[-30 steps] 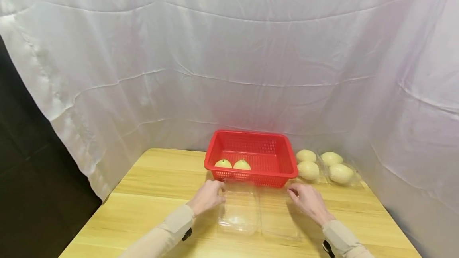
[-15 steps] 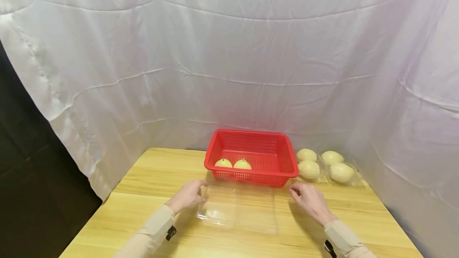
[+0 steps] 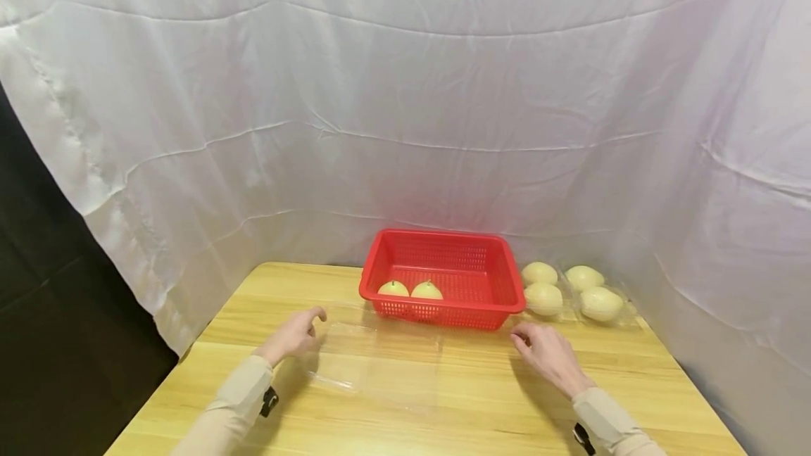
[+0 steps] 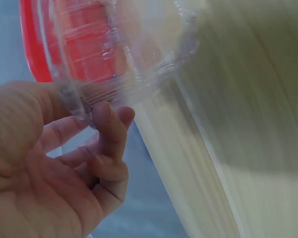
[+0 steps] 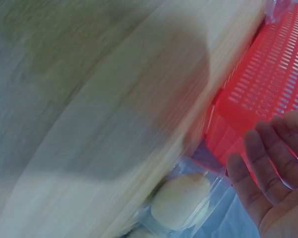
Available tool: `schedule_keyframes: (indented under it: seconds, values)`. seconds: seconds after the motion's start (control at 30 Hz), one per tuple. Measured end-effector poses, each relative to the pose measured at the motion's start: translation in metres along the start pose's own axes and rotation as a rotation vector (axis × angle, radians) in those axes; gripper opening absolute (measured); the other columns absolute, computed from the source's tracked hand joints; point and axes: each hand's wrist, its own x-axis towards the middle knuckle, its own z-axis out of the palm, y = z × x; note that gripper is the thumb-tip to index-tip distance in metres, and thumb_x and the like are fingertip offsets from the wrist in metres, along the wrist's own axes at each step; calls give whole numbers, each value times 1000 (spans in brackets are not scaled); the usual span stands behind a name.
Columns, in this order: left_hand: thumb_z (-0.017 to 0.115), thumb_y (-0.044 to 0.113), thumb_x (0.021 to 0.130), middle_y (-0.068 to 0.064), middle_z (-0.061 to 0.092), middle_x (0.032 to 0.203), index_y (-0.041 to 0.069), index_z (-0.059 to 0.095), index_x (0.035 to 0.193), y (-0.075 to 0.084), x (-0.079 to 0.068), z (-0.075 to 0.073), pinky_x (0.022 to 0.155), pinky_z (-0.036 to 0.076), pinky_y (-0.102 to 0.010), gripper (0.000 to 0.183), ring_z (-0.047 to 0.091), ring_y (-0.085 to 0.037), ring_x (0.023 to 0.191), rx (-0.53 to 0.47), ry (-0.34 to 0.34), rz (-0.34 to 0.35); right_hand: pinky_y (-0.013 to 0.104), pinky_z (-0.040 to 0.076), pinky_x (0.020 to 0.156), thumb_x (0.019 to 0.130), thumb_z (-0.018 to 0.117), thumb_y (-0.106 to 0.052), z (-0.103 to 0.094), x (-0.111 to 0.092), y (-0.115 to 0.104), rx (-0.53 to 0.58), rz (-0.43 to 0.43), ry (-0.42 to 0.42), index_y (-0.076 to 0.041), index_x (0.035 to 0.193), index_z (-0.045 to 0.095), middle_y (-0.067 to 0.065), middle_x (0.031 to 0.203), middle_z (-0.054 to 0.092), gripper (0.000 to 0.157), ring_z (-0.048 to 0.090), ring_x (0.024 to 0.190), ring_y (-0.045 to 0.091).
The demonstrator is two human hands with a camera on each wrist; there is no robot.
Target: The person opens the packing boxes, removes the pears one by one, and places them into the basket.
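Observation:
In the head view my left hand (image 3: 291, 336) is at the left part of the table, beside an opened clear plastic clamshell box (image 3: 338, 384). The left wrist view shows thumb and fingers pinching the rim of this clear box (image 4: 154, 74). Its other half spreads to the right, in front of the red basket. My right hand (image 3: 546, 356) is low over the table, right of the basket's front corner. Its fingers are loosely bent and hold nothing; the right wrist view shows this hand (image 5: 273, 173) with the fingers slightly spread.
A red perforated plastic basket (image 3: 443, 309) stands at the back with two pears (image 3: 427, 290) in it. To its right sit two clear boxes of pale yellow fruit (image 3: 602, 303). A white curtain (image 3: 405, 125) surrounds the wooden table (image 3: 481, 421).
My left hand has moved left across the table, drawing the clear clamshell box along with it. The right hand has stayed nearly where it was.

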Motion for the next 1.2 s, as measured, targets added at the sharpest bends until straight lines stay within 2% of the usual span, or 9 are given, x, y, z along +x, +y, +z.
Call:
schedule_keyframes:
  seconds: [0.27, 0.53, 0.6, 0.7, 0.8, 0.87, 1.0, 1.1, 1.2]
  values:
    - [47, -14, 68, -6, 53, 62, -10, 52, 120, -37, -6, -32, 49, 39, -25, 52, 46, -13, 54, -12, -23, -96, 40, 52, 62, 87, 69, -16, 0, -2, 3, -10, -3, 7, -14, 91, 75, -4, 80, 71, 7, 65, 72, 14]
    - [42, -12, 72, -1, 48, 64, -8, 59, 114, -61, -8, -56, 47, 33, -22, 45, 39, -10, 52, 65, 9, -194, 43, 53, 64, 87, 68, -14, 1, -4, 5, -9, 12, -16, -13, 90, 75, -1, 82, 73, 8, 67, 74, 19]
    - [43, -10, 73, -9, 57, 70, -7, 59, 116, -63, -9, -62, 50, 39, -27, 46, 45, -15, 55, 124, 33, -239, 43, 53, 63, 87, 67, -13, 0, -4, 6, -9, 24, -18, -15, 90, 74, -3, 81, 72, 8, 66, 73, 18]
    - [48, -4, 76, -26, 66, 96, -4, 59, 121, -66, -10, -71, 63, 50, -43, 46, 62, -34, 75, 224, 83, -311, 41, 50, 59, 88, 65, -13, -2, -2, 5, -4, 27, -17, -19, 85, 71, -6, 77, 68, 9, 61, 68, 15]
    - [51, 1, 80, -33, 60, 121, -1, 59, 124, -70, -12, -74, 79, 48, -60, 45, 59, -52, 103, 290, 149, -359, 37, 46, 55, 87, 65, -12, -3, 0, 4, 6, 20, 0, -20, 80, 68, -7, 71, 62, 11, 54, 62, 11]
    - [52, 3, 82, -35, 56, 126, 0, 57, 127, -72, -12, -74, 82, 45, -65, 45, 53, -57, 109, 304, 195, -373, 36, 47, 56, 87, 66, -11, -3, 1, 5, 13, 16, 28, -17, 82, 70, -5, 72, 65, 9, 56, 63, 12]
    - [56, 7, 85, -37, 48, 131, 1, 55, 130, -73, -12, -68, 84, 36, -67, 45, 44, -59, 115, 322, 308, -325, 38, 52, 60, 86, 67, -11, -4, 3, 5, 20, 20, 83, -12, 89, 73, 0, 78, 70, 7, 64, 70, 15]
    - [64, 13, 85, -36, 49, 130, 3, 59, 126, -69, -9, -66, 85, 35, -66, 42, 44, -56, 115, 313, 367, -218, 39, 53, 60, 87, 67, -12, -5, 5, 4, 21, 32, 117, -9, 91, 73, 3, 80, 72, 8, 66, 71, 19]
    - [71, 15, 83, -33, 57, 119, 0, 63, 119, -58, -6, -67, 86, 43, -62, 39, 54, -50, 106, 259, 282, -72, 40, 53, 59, 86, 68, -13, -8, 7, 4, 25, 55, 145, -9, 91, 74, 5, 81, 73, 9, 68, 71, 22]
